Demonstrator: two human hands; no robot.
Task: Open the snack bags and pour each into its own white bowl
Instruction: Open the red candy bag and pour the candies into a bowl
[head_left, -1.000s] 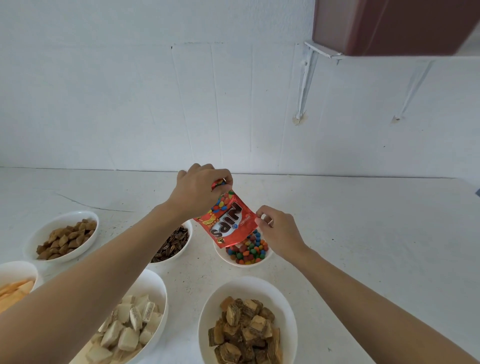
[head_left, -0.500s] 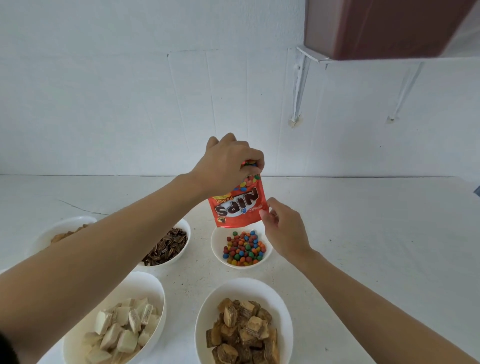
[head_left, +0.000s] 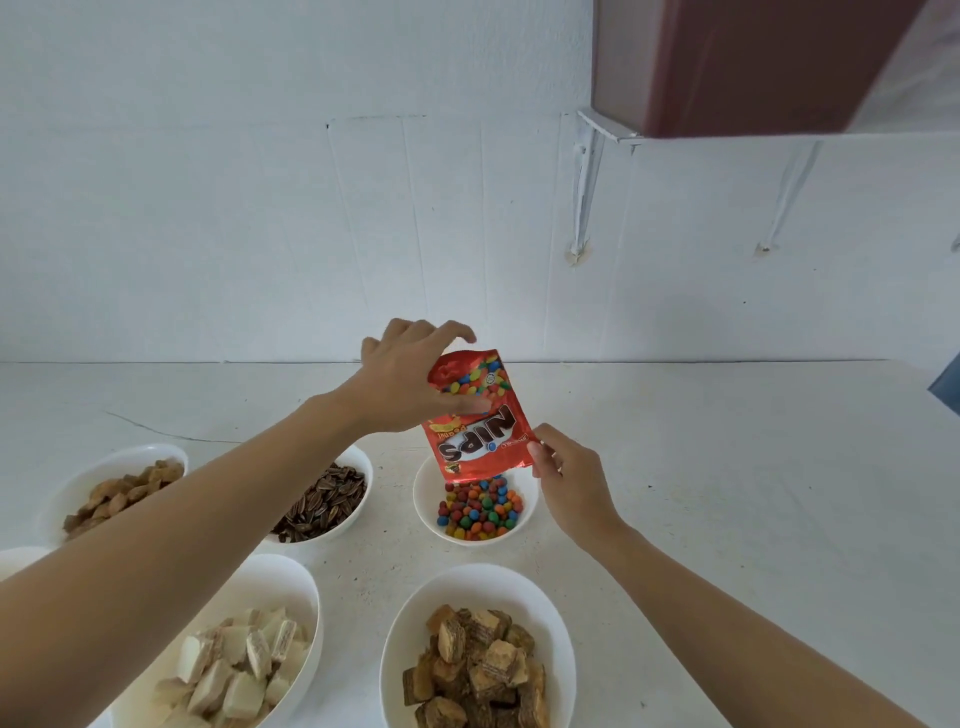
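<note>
While the red candy bag (head_left: 475, 415) hangs upside down above the small white bowl (head_left: 427, 506), the left hand (head_left: 405, 382) holds its upper part, with the thumb pressed on the front and the fingers spread loosely behind it. The right hand (head_left: 563, 475) pinches the lower right corner of the bag, near the open mouth. The mouth sits just over the far rim of this bowl, and the bowl already holds a heap of coloured candies (head_left: 480, 509). I cannot tell if any candy remains inside the bag.

The task seems close to its end. On the desk (head_left: 727, 467), five bowls are filled: the sunflower seeds (head_left: 324, 501), the brown biscuit pieces (head_left: 124, 488) at the left, the white wafer pieces (head_left: 239, 670), the chocolate wafer pieces (head_left: 478, 670), and the candies. One more bowl (head_left: 18, 561) shows only its rim at the left edge, so its content is hidden. No unopened bag is visible. What is left, I judge, is to empty this bag fully and put it aside.
</note>
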